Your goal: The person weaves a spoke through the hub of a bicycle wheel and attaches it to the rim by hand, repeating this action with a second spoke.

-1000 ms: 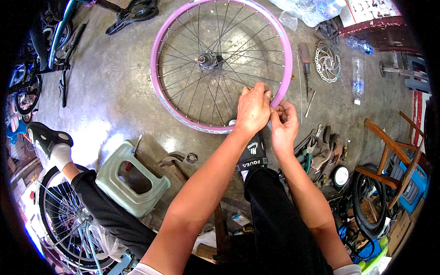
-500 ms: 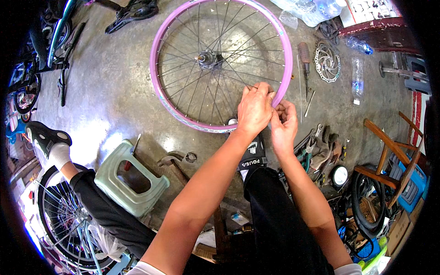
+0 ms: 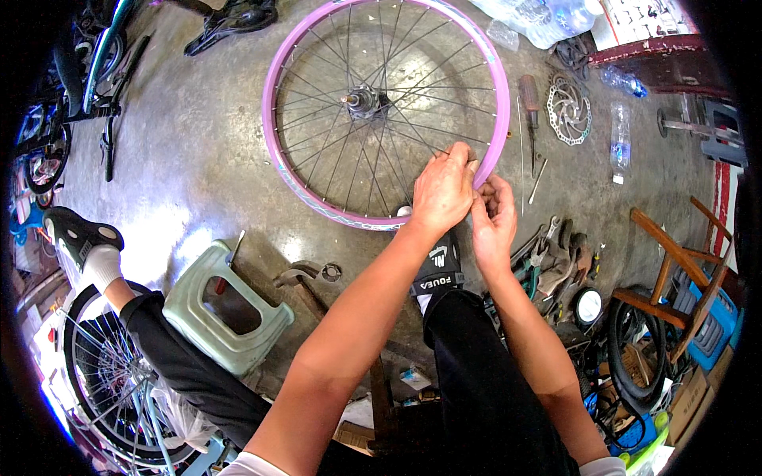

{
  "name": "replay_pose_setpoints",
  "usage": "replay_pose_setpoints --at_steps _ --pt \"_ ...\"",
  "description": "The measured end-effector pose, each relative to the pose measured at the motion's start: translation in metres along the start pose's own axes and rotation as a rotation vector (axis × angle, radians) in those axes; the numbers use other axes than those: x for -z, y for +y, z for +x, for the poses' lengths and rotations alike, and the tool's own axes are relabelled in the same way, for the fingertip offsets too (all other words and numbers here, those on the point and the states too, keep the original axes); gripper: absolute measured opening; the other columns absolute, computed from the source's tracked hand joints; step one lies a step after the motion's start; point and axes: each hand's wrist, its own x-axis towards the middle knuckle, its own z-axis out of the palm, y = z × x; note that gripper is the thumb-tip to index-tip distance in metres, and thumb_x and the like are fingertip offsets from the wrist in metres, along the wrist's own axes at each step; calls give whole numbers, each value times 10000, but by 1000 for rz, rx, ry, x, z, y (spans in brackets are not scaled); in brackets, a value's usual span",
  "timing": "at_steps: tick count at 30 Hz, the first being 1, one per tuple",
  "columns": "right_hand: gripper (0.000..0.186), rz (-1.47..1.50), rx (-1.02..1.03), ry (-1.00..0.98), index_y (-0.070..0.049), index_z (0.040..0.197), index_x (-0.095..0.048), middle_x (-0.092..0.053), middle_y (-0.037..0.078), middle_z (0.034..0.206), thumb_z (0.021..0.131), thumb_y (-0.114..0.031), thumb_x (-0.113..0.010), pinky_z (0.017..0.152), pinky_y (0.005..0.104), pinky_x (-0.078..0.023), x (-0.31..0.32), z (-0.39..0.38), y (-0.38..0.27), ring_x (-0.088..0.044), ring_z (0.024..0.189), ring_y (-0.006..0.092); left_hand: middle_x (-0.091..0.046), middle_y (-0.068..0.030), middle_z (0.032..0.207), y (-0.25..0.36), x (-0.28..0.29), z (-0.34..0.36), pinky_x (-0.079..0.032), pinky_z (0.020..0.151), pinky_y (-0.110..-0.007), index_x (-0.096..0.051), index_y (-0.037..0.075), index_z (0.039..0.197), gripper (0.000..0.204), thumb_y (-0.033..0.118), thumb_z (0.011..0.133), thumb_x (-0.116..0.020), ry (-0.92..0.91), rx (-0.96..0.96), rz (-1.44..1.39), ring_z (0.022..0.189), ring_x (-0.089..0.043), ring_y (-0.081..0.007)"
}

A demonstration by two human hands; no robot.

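A bicycle wheel with a pink rim (image 3: 275,79), dark spokes and a bare hub (image 3: 363,103) is held in front of me without a tyre. My left hand (image 3: 444,189) is closed over the lower right part of the rim, its fingers reaching in toward the spokes. Just right of it, my right hand (image 3: 495,220) has its fingers curled and pinched together against the rim's outer side. Whatever may be between those fingertips is hidden. Below the wheel, my shoe (image 3: 441,266) stands close to the rim's lower edge.
On the floor to the right lie a screwdriver (image 3: 529,103), a brake disc (image 3: 569,111), a plastic bottle (image 3: 620,143) and a pile of tools (image 3: 548,258). A pale green stool (image 3: 226,317) stands at left. Further right is a wooden frame (image 3: 667,258).
The wheel and floor sit very slightly further right in the picture. Both hands keep almost the same place and grip at the rim.
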Motion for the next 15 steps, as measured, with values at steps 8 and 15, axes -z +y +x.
replay_pose_setpoints --at_steps 8,15 --pt "384 25 -8 -1 9 1334 -561 -627 26 961 957 11 -638 783 280 -510 -2 0 3 -593 841 108 -695 -239 975 5 2 -3 -499 831 -540 -588 25 1081 233 246 1021 -545 29 43 -116 982 -656 -452" --pt "412 19 16 1 3 1354 -550 -626 26 965 952 21 -639 790 280 -507 1 -1 7 -594 856 109 -698 -233 947 14 4 1 -508 801 -540 -575 27 1081 234 251 1028 -536 -64 123 61 952 -664 -465"
